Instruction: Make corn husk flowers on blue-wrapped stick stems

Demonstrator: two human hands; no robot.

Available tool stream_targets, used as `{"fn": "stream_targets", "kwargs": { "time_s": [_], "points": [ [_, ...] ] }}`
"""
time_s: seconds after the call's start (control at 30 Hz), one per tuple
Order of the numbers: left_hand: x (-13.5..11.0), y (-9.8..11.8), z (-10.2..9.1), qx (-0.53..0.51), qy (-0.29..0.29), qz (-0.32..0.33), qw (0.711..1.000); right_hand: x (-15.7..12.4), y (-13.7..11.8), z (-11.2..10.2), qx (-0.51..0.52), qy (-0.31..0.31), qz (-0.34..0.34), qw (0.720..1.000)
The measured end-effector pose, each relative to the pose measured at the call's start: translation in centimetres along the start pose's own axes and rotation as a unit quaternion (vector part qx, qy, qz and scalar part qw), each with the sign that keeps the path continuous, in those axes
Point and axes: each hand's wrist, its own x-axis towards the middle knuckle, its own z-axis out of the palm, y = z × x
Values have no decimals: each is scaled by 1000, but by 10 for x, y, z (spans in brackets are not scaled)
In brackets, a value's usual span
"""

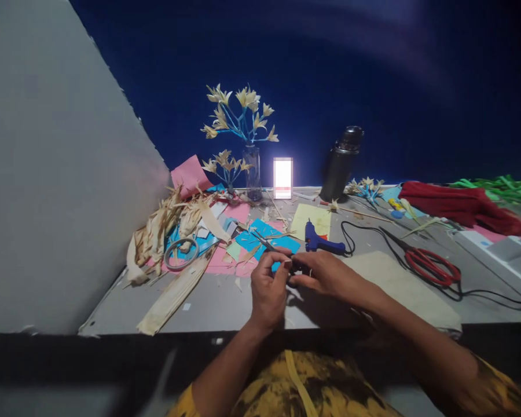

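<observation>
My left hand (269,286) is closed in a pinch above the table's front part, thumb against fingers. My right hand (327,275) meets it from the right, its fingers curled together at the left fingertips. A small dark thing shows between the two hands, too hidden to name. Just beyond the left hand, a slim grey pointed tool (264,242), perhaps scissors, lies over blue paper (247,238). Close past the right hand, a blue glue gun (323,242) rests on the table beside a yellow paper sheet (310,217).
Dried husks (151,237), a tape roll (181,255) and pink paper (219,263) cover the left. Husk flowers stand in a glass bottle (252,174) near a bright screen (283,178) and a flask (342,165). Red-handled scissors (432,266), cable and red cloth (460,204) lie right.
</observation>
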Motion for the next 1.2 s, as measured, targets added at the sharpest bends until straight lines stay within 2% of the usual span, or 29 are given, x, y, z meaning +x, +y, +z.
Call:
{"fn": "stream_targets", "kwargs": {
  "time_s": [0.07,0.13,0.23,0.3,0.37,0.43,0.53,0.63,0.77,0.87,0.93,1.0,1.07,1.13,1.2],
  "points": [
    [2,3,-5,-37,3,-17,999,-3,-2,4,64,49,-7,997],
    [4,5,-9,-64,4,-25,998,-7,-6,15,85,154,-20,984],
    [7,5,-14,-72,12,-8,997,-15,-13,28,89,310,-54,945],
    [8,5,-16,-58,-13,2,998,-16,-18,28,110,365,-52,923],
    [7,4,-16,-36,-65,6,997,-13,-21,21,132,366,-16,921],
    [5,3,-13,-2,-108,22,994,-5,-22,11,141,335,22,931],
    [-1,1,-8,59,-131,62,988,9,-18,3,129,301,41,944],
    [-7,1,-4,96,-137,68,984,19,-15,6,105,294,30,950],
    [-8,0,-4,107,-138,31,984,21,-13,15,77,281,4,957],
    [-8,0,-5,109,-141,8,984,21,-9,19,-10,283,-11,959],
    [-7,1,-5,98,-139,-13,985,22,-5,18,-75,308,9,948],
    [-7,4,-6,71,-143,-40,986,22,0,12,-91,335,44,937],
    [-6,6,-6,33,-149,-69,986,17,4,1,-55,345,69,934],
    [-4,8,-8,-11,-142,-103,984,3,8,-13,-8,325,74,943],
    [-1,7,-12,-59,-119,-145,980,-21,12,-27,11,276,74,958]
  ]
}}
